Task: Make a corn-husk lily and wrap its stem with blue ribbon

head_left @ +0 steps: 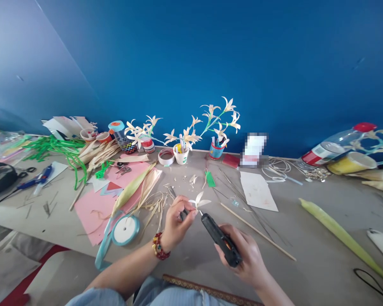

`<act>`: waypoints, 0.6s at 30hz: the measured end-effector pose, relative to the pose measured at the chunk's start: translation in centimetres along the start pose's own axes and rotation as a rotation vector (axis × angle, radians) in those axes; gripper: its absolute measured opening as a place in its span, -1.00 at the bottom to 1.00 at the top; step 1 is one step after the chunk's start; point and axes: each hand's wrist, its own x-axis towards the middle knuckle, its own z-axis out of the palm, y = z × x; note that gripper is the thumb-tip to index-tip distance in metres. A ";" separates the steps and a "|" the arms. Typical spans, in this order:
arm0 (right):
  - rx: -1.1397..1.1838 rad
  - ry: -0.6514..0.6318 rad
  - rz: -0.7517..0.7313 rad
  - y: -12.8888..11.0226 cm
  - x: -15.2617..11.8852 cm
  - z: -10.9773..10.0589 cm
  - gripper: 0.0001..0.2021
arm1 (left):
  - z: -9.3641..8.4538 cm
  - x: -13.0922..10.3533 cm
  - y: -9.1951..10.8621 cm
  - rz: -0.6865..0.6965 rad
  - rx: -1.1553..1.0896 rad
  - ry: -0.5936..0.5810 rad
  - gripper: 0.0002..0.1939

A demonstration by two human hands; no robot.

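Note:
My left hand point(177, 221) pinches the base of a small pale flower point(199, 200) with thin pointed petals, like dried husk. A dark slim tool point(184, 213), mostly hidden by the fingers, also sits in this hand; its kind cannot be made out. My right hand point(242, 253) is wrapped round a black glue gun point(221, 240). Its metal nozzle points up and left, at the flower's base; whether it touches cannot be told. Behind the hands, pale husk scraps point(194, 180) lie on the grey table point(194, 272).
Similar flowers on green stems stand in a white cup point(181, 156) and a blue-red cup point(217, 149). Left are a blue ribbon spool point(125, 229), pink paper point(91, 212) and a blue glue gun point(40, 178). Right are a wooden stick point(258, 231), white paper point(258, 191) and a green husk point(341, 238).

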 end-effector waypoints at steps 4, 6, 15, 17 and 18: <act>0.002 0.007 0.000 0.2 0.2 0.6 -0.77 | 0.0 0.0 0.1 0.014 -0.004 0.006 -0.91; 0.015 0.013 0.011 0.4 0.1 0.7 -0.79 | -0.1 0.0 0.2 0.011 -0.011 0.004 -0.91; -0.001 0.038 -0.004 0.5 0.2 1.1 -0.84 | -0.1 0.0 0.3 -0.002 -0.019 -0.001 -0.89; -0.010 0.044 -0.015 0.5 0.2 1.1 -0.85 | -0.1 0.0 0.4 -0.005 -0.015 0.006 -0.90; -0.014 0.046 -0.021 0.5 0.3 1.2 -0.85 | -0.1 0.0 0.4 -0.006 -0.013 0.008 -0.90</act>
